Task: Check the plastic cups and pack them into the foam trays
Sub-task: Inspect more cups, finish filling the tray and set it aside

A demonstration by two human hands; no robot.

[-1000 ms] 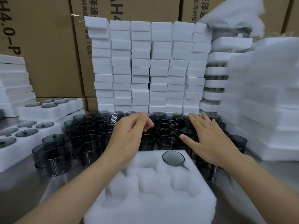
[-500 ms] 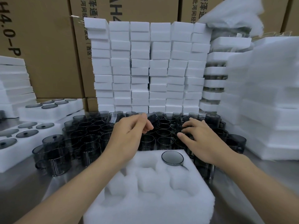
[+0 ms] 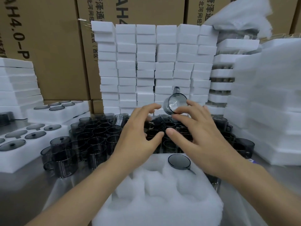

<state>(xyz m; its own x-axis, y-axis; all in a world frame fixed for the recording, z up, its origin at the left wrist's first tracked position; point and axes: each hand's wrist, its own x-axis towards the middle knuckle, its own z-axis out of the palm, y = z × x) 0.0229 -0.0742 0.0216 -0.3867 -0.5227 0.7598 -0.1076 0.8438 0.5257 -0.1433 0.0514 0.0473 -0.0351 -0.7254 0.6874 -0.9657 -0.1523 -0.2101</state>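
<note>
While right hand (image 3: 200, 136) fingertips hold it, cup (image 3: 175, 104) tilts (handle up).

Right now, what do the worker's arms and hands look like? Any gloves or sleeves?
No gloves: the left hand and right hand are bare, with short, plain nails and no rings. The forearms are bare too; no sleeve, watch or bracelet shows in this view.

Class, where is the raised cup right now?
Centre of the head view: the cup tilts in the right hand, above the standing cups, before the foam blocks.
</note>
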